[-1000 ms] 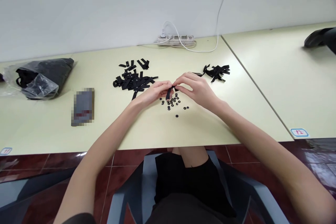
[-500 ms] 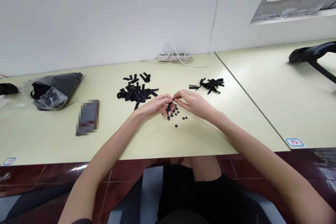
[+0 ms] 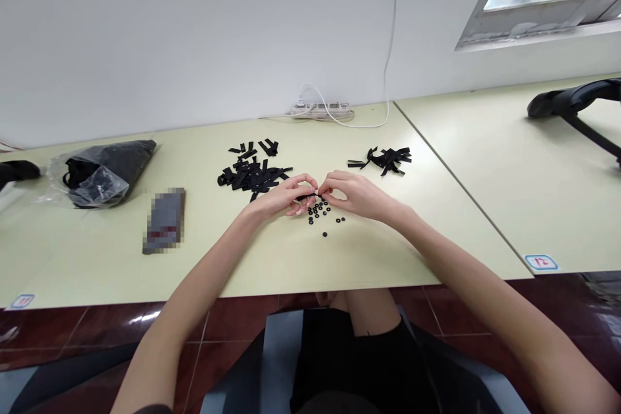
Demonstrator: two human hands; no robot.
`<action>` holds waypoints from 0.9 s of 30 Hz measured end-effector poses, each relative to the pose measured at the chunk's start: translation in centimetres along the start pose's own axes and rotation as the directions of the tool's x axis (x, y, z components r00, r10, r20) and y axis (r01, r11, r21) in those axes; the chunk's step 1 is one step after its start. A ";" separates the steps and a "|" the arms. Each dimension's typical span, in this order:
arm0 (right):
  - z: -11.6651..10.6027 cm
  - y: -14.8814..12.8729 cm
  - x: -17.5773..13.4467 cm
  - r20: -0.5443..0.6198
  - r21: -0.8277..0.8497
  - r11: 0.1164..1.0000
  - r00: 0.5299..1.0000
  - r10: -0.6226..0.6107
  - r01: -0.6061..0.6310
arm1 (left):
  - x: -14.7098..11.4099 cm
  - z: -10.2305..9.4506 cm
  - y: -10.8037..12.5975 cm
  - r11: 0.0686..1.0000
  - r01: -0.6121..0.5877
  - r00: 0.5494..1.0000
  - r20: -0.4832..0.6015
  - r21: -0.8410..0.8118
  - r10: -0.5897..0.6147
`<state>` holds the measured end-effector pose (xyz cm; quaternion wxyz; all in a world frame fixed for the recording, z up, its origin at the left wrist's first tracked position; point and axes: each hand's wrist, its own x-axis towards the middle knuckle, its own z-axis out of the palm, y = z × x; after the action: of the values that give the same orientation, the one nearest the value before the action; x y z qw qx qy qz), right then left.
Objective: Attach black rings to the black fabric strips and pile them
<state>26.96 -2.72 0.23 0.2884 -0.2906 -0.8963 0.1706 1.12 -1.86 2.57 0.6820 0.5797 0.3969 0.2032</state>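
Note:
Over the table's middle, my left hand pinches a short black fabric strip that lies roughly level across its fingers. Fingertips of my right hand are closed at the strip's right end, close to the left fingertips. Whether a small part sits between them is too small to tell. Just below both hands, several small black ring-like discs are scattered on the table. A larger heap of black strips lies beyond my left hand. Beyond my right hand is a smaller heap of strips.
A power strip with a white cable lies against the wall. On the left are a clear plastic bag with black contents and a blurred grey packet. A black curved object stands on the right-hand table.
The black strip has turned from hanging downward to lying nearly level in my left fingers. Both hands stay together at nearly the same place; the view has shifted slightly.

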 end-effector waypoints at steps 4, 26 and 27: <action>-0.1 0.1 -0.2 0.028 0.031 0.997 0.997 0.067 -0.068 | 0.1 -0.1 -0.2 1.000 0.008 1.000 0.005 0.014 -0.008; -0.2 0.5 0.0 -0.003 -0.077 0.997 1.000 0.011 -0.011 | 0.5 -0.3 -0.5 0.997 0.012 0.998 -0.069 0.075 -0.006; -0.2 0.5 0.0 -0.017 -0.074 0.997 1.000 0.026 -0.027 | 0.5 -0.4 -0.5 0.997 0.009 0.997 -0.074 0.075 -0.003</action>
<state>27.28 -2.33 0.12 0.2823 -0.3142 -0.8958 0.1387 1.05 -1.38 1.94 0.6451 0.5959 0.4311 0.2073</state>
